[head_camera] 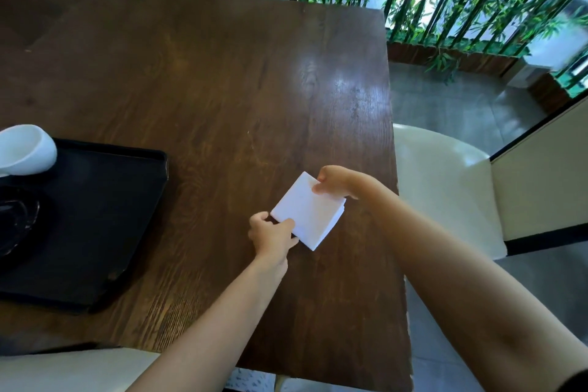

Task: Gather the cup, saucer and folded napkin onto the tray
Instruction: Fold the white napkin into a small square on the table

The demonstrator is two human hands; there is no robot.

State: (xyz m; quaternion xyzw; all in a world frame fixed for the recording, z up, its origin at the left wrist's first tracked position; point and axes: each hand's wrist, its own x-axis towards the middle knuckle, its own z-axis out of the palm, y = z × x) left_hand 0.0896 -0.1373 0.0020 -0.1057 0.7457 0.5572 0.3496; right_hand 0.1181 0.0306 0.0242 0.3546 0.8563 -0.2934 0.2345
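both hands pinch the folded napkin (308, 212): left hand (270, 234) near corner, right hand (337, 183) far corner; tray (127, 200) lies well left.

Head-worn view, downward over table (222, 89)

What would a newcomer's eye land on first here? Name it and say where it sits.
First the white napkin, bright against the dark wooden table, pinched at opposite corners by the left hand and right hand near the table's right edge. Next the black tray at the left, with a white cup at its far corner.
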